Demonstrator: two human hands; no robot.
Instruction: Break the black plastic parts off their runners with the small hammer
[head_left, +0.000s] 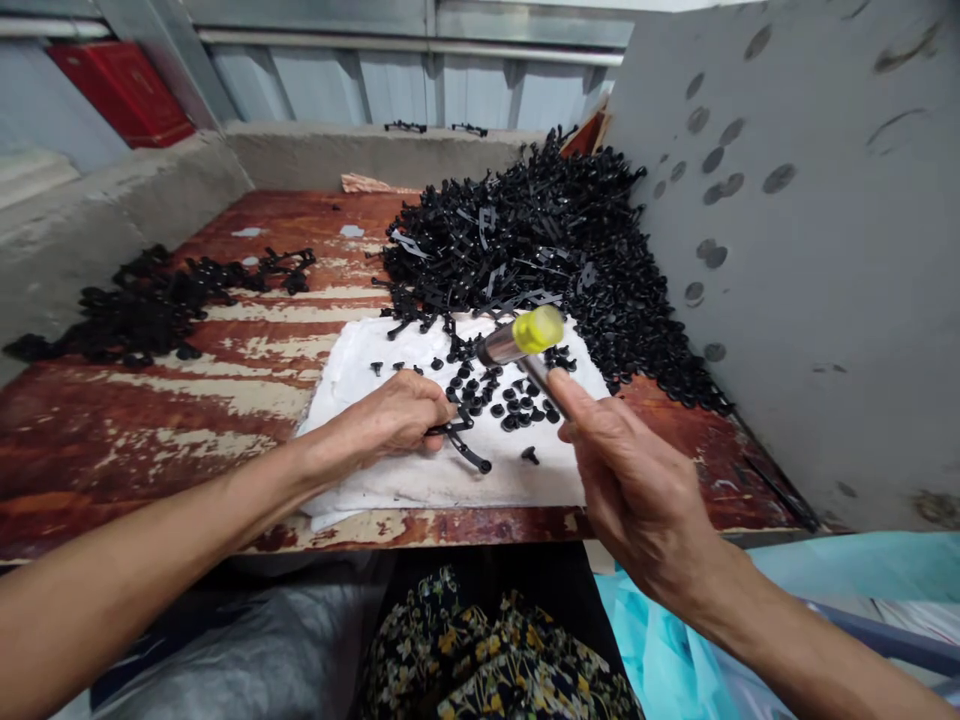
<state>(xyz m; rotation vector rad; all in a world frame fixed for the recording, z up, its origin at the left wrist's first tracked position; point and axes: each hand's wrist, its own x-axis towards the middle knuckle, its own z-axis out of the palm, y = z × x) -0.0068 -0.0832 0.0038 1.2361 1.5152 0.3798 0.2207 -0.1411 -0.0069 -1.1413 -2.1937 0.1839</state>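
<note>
So the left hand (412,408) has its grip pinched shut on a black jointed part (463,447), one arm of it poking out near and right, over the white cloth (405,480) in the near middle of the worktop (247,390). Right hand's (637,475) grip is wrapped round the handle of a yellow-tipped hammer (506,343), head a bit blurry, raised over the cloth. Loose black plugs (513,407) are scattered just right of the part. Huge black heap (525,230) far right, smaller black pile (150,305) off left.
</note>
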